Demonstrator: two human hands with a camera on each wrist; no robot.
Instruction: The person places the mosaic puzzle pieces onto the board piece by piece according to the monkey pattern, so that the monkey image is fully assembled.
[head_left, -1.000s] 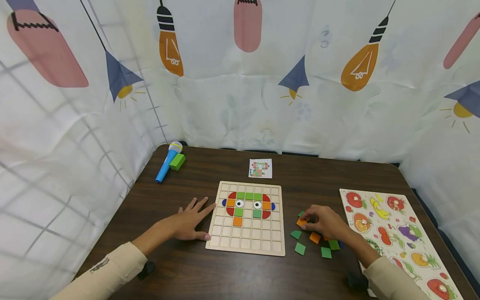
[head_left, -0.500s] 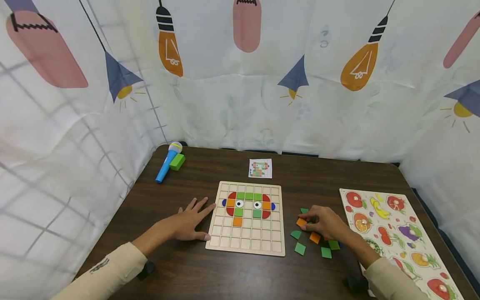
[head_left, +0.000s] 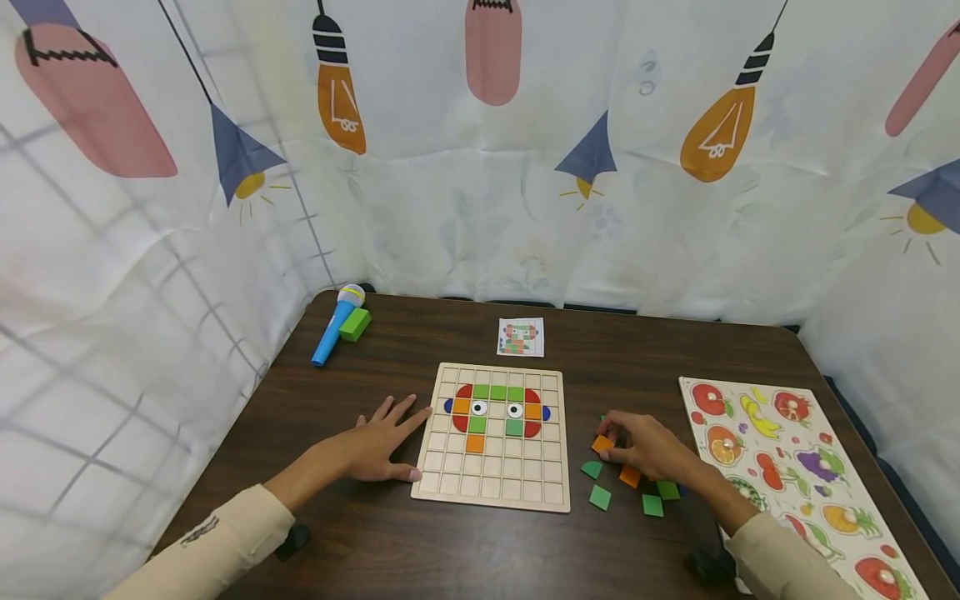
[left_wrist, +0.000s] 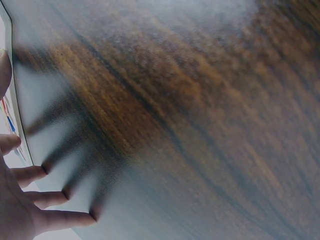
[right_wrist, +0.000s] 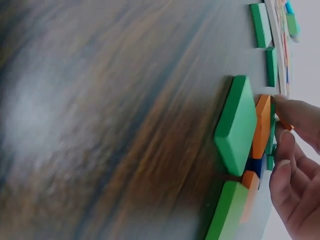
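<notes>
A light wooden grid board (head_left: 491,487) lies mid-table, bearing red, orange, green and blue pieces and two eye pieces in a face-like pattern. My left hand (head_left: 375,446) is spread flat, its fingertips and thumb touching the board's left edge; the left wrist view shows the same straight fingers (left_wrist: 45,200). Right of the board, my right hand (head_left: 648,446) pinches an orange tile (head_left: 602,444) between thumb and fingers. Loose green tiles (head_left: 652,505) and another orange tile (head_left: 630,476) lie around and under it. In the right wrist view a green tile (right_wrist: 237,127) is close to the camera.
A small pattern card (head_left: 521,337) lies behind the board. At the back left, a blue toy microphone (head_left: 332,332) touches a green block (head_left: 356,324). On the right lies a fruit-picture board (head_left: 795,467). A printed curtain (head_left: 480,208) hangs behind the dark table (head_left: 420,550).
My right hand has shifted very slightly with the orange tile, which looks a little more tilted. The left hand and the grid board have not moved.
</notes>
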